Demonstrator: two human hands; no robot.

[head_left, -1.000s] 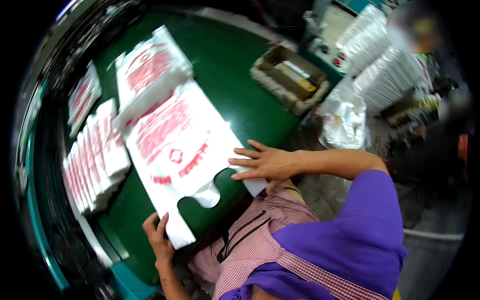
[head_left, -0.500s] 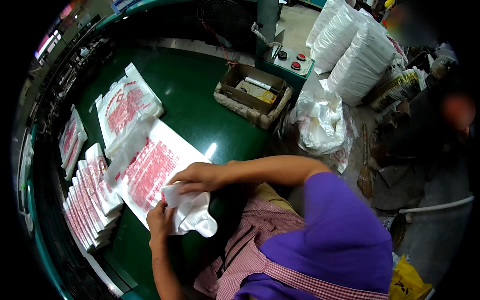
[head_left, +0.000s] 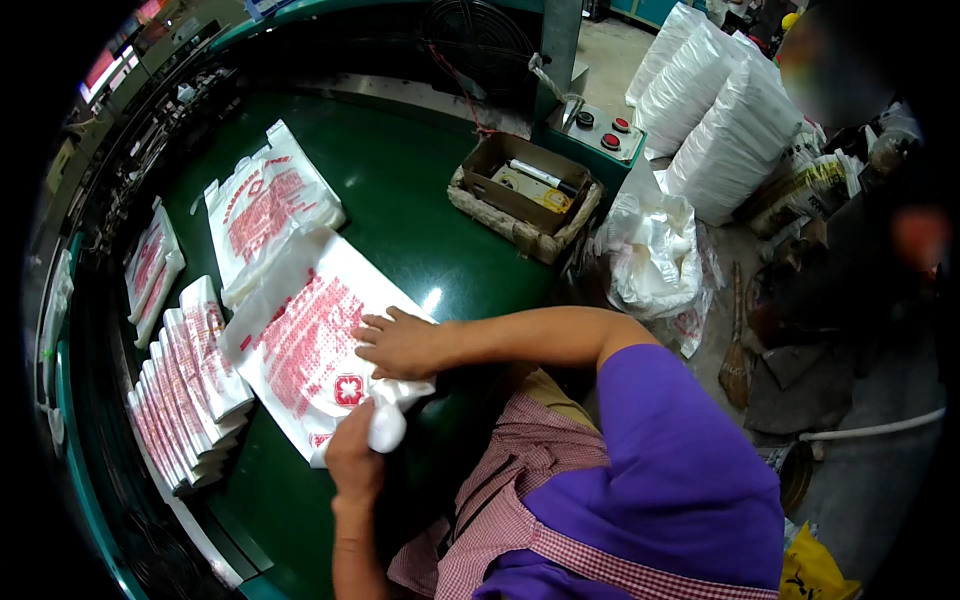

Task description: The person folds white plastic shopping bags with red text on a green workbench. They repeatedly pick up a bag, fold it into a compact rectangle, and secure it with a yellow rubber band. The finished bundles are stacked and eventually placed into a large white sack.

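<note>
A white plastic bag with red print (head_left: 300, 335), seemingly the top one of a stack, lies slantwise on the green work surface in front of me. My right hand (head_left: 405, 345) rests palm down on the bag, fingers spread and holding nothing. At the bag's near end my left hand (head_left: 355, 455) is closed on its bunched, folded-over edge. A white rounded bulge of plastic sticks out beside that hand's fingers. The left fingertips are partly hidden.
Folded printed bags (head_left: 185, 390) form an overlapping row at the left. Another bag stack (head_left: 270, 195) lies farther back, a smaller one (head_left: 152, 265) at far left. A tray with tools (head_left: 525, 190) and a button box (head_left: 600, 135) stand beyond; white sacks (head_left: 735, 140) stand right.
My right hand has opened from a pinch and flattened on the bag. My left hand has shifted right along the near end, and a red emblem there has come into sight.
</note>
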